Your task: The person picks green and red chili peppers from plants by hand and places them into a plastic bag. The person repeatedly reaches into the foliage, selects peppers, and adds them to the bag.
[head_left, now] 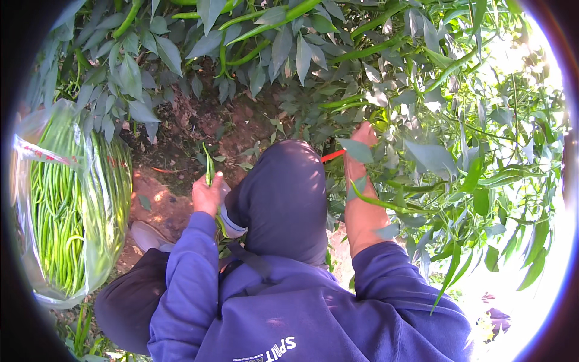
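Note:
My left hand (pixel 207 194) is closed around green chili peppers (pixel 209 164), with one tip sticking up past the fingers and another hanging below the hand. It is beside my raised knee, over the soil. My right hand (pixel 364 134) reaches into the pepper plant (pixel 422 108) on the right. Leaves hide its fingers, so what they touch cannot be seen. Long green chilies hang around that arm, and one curved chili (pixel 386 206) crosses in front of the forearm. A clear plastic bag (pixel 99 199) full of green chilies stands at my left.
Pepper bushes (pixel 265 42) with hanging chilies spread across the far side and the right. A thin red strip (pixel 333 155) shows by my right wrist. Brown soil (pixel 158 196) lies between the bag and my dark-trousered knee (pixel 283 199). My shoe (pixel 148 234) rests beside the bag.

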Motion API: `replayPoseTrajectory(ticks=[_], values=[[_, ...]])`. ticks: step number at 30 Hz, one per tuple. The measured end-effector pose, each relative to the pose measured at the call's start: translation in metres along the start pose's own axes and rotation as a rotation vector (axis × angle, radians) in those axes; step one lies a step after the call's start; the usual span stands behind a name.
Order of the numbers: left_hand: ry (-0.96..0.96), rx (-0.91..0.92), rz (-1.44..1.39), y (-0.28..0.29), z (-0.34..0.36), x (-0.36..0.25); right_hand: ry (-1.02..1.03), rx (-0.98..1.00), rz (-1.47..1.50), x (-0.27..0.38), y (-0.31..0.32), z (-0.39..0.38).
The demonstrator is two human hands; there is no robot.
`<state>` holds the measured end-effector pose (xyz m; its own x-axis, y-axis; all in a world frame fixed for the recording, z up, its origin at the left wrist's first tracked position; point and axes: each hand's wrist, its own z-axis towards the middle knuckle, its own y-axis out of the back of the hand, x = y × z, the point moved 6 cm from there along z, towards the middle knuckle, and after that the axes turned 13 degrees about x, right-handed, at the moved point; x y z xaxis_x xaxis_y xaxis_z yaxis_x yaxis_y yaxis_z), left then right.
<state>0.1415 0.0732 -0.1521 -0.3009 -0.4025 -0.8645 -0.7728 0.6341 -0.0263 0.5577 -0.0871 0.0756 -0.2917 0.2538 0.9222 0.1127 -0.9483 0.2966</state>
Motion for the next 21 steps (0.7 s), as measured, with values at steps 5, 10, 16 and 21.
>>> replayPoseTrajectory(ticks=[5, 10, 16, 21], values=[[-0.003, 0.003, -0.133, -0.006, -0.008, -0.012, -0.038, 0.080, 0.075, 0.000, -0.008, -0.020], [0.011, -0.018, -0.312, 0.004, -0.019, -0.044, -0.071, 0.545, -0.131, 0.034, -0.060, -0.084], [-0.054, -0.005, -0.627, 0.043, -0.053, -0.126, 0.071, 0.863, 0.076, 0.136, -0.139, -0.116], [-0.312, 0.002, -0.504, 0.069, -0.097, -0.200, 0.195, 1.102, 0.390, 0.240, -0.195, -0.165]])
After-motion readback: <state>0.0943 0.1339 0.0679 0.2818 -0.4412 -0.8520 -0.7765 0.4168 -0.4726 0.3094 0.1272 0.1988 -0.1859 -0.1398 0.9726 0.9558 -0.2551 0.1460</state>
